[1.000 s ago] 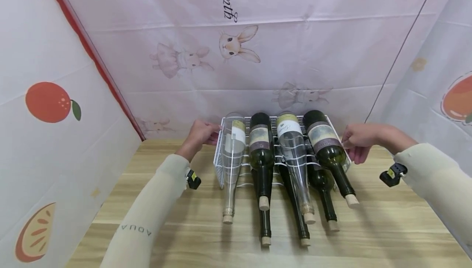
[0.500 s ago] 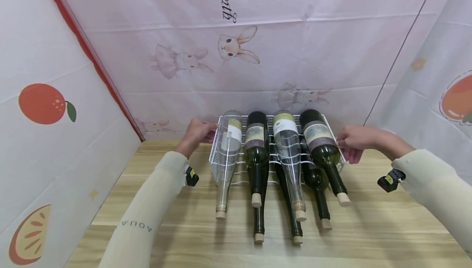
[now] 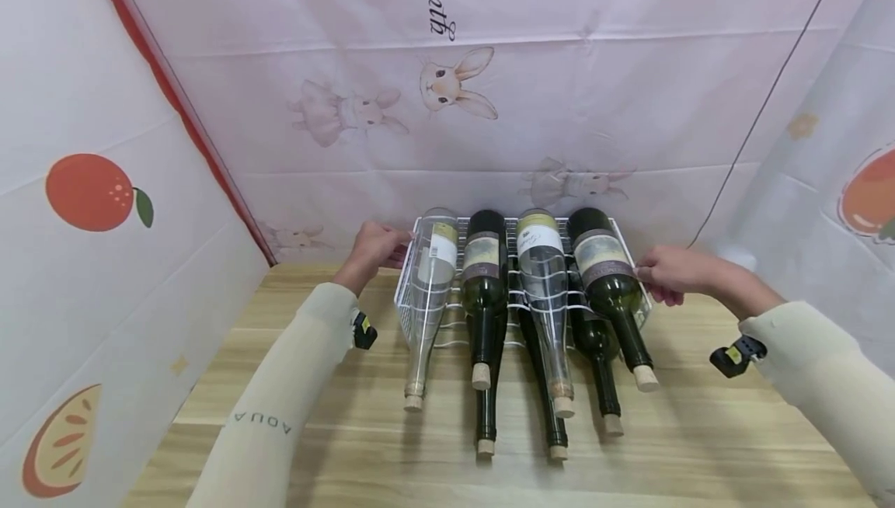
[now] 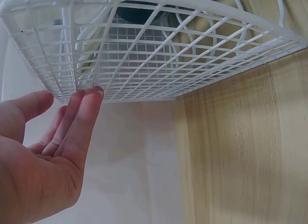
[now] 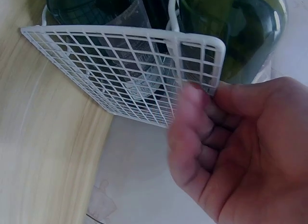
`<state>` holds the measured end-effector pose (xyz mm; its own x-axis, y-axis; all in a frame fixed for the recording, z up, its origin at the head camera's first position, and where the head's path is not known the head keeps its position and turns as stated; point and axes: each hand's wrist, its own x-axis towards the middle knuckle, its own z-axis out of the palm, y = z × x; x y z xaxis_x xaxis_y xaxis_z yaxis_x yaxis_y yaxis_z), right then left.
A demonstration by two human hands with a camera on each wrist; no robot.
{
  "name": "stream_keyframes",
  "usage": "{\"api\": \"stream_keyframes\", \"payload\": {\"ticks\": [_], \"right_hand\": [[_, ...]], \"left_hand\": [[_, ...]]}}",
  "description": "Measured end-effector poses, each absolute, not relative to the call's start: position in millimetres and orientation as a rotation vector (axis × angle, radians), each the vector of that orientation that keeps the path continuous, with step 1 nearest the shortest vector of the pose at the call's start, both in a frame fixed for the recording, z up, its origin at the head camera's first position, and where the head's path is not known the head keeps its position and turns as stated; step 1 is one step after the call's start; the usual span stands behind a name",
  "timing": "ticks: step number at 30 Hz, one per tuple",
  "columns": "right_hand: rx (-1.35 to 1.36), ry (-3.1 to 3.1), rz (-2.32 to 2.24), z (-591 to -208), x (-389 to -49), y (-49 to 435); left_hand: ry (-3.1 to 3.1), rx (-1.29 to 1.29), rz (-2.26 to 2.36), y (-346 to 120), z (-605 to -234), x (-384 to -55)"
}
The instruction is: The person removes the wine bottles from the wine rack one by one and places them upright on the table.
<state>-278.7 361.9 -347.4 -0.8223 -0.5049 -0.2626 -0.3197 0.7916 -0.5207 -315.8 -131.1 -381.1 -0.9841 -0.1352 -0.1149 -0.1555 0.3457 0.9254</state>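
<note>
A white wire wine rack (image 3: 405, 290) stands on the wooden table, loaded with corked bottles whose necks point toward me. Its upper tier carries two clear bottles (image 3: 435, 259) and two dark green bottles (image 3: 482, 290). Three more dark bottles (image 3: 607, 372) lie below, partly hidden. At the rack's left side, my left hand (image 3: 377, 248) touches the mesh with fairly straight fingertips, the thumb by the back edge. My right hand (image 3: 678, 269) pinches the back edge of the right mesh panel (image 5: 130, 65) between thumb and curled fingers.
Behind the rack rises a pink cloth wall (image 3: 322, 197) printed with rabbits. White fruit-printed walls (image 3: 126, 321) close off both sides. The table (image 3: 391, 469) stretches toward me under the overhanging bottle necks.
The rack and its bottles have shifted slightly left and a little back. Both hands have stayed at its sides, the right one moving left along with it.
</note>
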Motion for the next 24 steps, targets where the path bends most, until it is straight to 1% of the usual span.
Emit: {"api": "stream_keyframes", "payload": {"ticks": [11, 24], "right_hand": [[-0.733, 2.775, -0.636, -357, -271, 364], [-0.697, 2.779, -0.815, -377, -268, 369]], "left_hand": [[2.54, -0.28, 1.796, -133, -382, -317], [2.56, -0.279, 1.782, -131, -380, -312]]}}
